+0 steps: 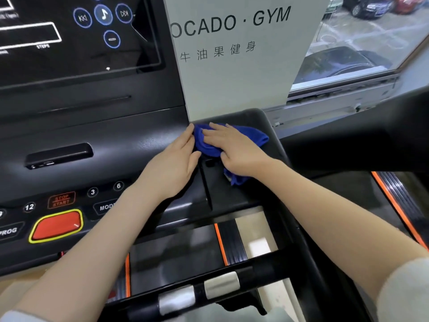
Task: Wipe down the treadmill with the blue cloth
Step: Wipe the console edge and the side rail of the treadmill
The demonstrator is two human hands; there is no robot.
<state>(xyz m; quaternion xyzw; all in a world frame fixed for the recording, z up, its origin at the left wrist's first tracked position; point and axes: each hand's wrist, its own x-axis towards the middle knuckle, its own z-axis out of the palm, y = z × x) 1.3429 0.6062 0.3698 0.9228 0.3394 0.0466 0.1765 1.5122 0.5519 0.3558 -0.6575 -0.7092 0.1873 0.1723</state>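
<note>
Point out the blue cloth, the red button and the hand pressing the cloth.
blue cloth (pixel 255 135): head view, bare right part beside the fingers.
red button (pixel 56 225): head view, middle of its face.
right hand (pixel 234 147): head view, back of the hand.

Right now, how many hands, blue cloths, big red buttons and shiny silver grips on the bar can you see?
Hands: 2, left hand and right hand
Blue cloth: 1
Big red button: 1
Silver grips: 2
Total: 6
</note>
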